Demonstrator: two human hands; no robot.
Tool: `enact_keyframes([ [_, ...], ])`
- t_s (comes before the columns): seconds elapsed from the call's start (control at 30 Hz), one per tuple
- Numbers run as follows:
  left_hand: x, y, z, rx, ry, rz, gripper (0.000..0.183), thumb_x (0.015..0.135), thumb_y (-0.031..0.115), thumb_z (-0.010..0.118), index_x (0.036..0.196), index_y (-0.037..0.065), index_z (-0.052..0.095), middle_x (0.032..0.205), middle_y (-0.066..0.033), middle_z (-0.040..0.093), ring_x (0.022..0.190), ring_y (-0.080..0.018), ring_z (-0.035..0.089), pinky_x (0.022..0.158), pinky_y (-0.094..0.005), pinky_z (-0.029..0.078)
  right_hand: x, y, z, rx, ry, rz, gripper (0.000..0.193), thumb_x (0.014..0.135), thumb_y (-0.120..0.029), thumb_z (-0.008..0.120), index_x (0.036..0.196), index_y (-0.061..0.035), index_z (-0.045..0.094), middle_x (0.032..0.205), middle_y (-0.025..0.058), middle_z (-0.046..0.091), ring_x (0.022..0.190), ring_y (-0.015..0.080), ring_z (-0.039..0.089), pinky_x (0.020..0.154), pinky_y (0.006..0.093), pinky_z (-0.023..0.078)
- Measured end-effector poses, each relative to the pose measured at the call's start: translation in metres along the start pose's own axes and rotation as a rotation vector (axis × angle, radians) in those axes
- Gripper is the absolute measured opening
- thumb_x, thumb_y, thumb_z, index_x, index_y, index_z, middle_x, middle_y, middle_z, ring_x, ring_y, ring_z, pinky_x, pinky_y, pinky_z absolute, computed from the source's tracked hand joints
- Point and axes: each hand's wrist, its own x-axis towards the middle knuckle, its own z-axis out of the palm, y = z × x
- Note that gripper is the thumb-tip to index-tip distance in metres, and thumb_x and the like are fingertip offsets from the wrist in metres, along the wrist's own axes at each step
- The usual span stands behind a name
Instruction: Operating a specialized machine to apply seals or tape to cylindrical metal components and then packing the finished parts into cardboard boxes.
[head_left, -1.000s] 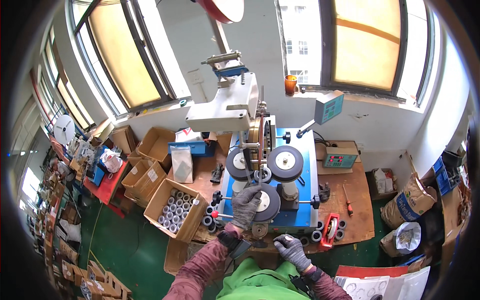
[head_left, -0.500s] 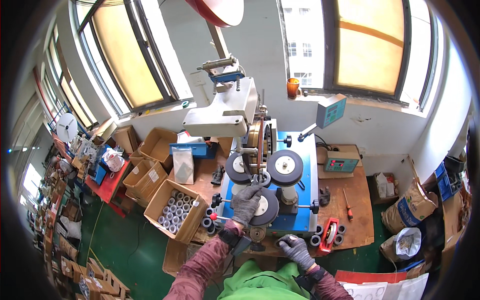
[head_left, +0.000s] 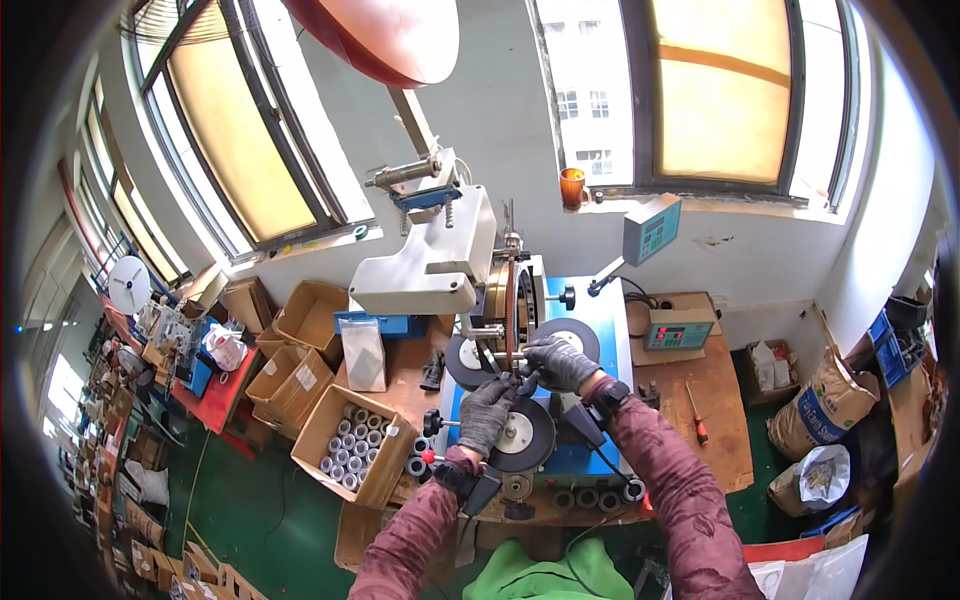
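Both gloved hands meet among the black rollers of a ring-shaped coil winding machine (head_left: pixel 430 265). My left hand (head_left: pixel 485 415) has its fingers bent together beside the front roller (head_left: pixel 537 437). My right hand (head_left: pixel 562 362) reaches over from the right, fingers closed, in front of the right roller (head_left: pixel 578 332). The fingertips almost touch below the upright winding ring (head_left: pixel 512 300). Whatever lies between them is covered by the gloves. Part of the left roller (head_left: pixel 460 368) shows behind my left hand.
Left of the machine stands a cardboard box (head_left: pixel 388 465) of grey ring cores. More ring cores (head_left: pixel 588 499) line the table's front edge. A screwdriver (head_left: pixel 700 430) and a control box (head_left: pixel 680 335) sit to the right. A red lever knob (head_left: pixel 428 456) juts out near my left wrist.
My right hand has gone from the table's front edge up to the rollers. My left hand stays by the front roller. The grey ring seen between the rollers is now covered.
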Motion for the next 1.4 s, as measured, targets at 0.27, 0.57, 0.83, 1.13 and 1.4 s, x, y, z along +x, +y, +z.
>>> enact_keyframes([
  [0.27,-0.012,0.016,-0.009,-0.145,0.042,-0.062,0.026,0.082,0.010,0.062,0.108,0.005,0.064,0.097,-0.0119,0.066,0.087,-0.0226,0.064,0.076,-0.0300,0.049,0.019,0.000,0.031,0.340,0.272,0.682,0.019,0.072,-0.008,0.061,0.088,-0.0084,0.069,0.074,0.0112,0.063,0.072,0.0235,0.063,0.069,0.0334,0.050],
  [0.57,-0.185,0.034,0.052,-0.116,-0.467,0.029,0.035,0.081,0.010,0.062,0.115,0.004,0.056,0.100,-0.0150,0.061,0.089,-0.0284,0.061,0.077,-0.0357,0.049,-0.005,-0.003,0.034,-0.599,0.367,0.334,0.015,0.067,-0.026,0.068,0.079,-0.0178,0.065,0.092,0.0052,0.061,0.090,0.0313,0.052,0.076,0.0455,0.039],
  [0.83,-0.247,-0.066,0.207,-1.096,-0.197,-1.054,0.037,0.082,0.013,0.062,0.114,0.002,0.050,0.104,-0.0115,0.059,0.094,-0.0243,0.058,0.084,-0.0332,0.047,0.001,-0.008,0.036,-0.696,0.297,0.268,0.015,0.076,-0.020,0.060,0.086,-0.0102,0.062,0.090,0.0119,0.060,0.088,0.0338,0.053,0.078,0.0474,0.040],
  [1.13,-0.232,-0.099,0.198,0.006,-0.277,0.157,0.013,0.077,0.020,0.056,0.077,0.009,0.063,0.069,-0.0084,0.059,0.065,-0.0280,0.058,0.057,-0.0394,0.046,0.012,-0.035,0.029,-0.684,0.355,-0.041,0.016,0.077,0.001,0.050,0.090,-0.0006,0.059,0.088,0.0143,0.056,0.084,0.0292,0.055,0.077,0.0365,0.043],
  [1.4,-0.403,-0.256,0.104,0.153,-0.455,-0.472,0.020,0.076,0.024,0.058,0.091,0.015,0.067,0.086,-0.0078,0.065,0.088,-0.0260,0.061,0.078,-0.0366,0.048,-0.012,0.013,0.042,-0.535,0.394,0.065,0.010,0.078,-0.008,0.052,0.083,-0.0021,0.058,0.088,0.0132,0.054,0.083,0.0277,0.052,0.074,0.0368,0.041],
])
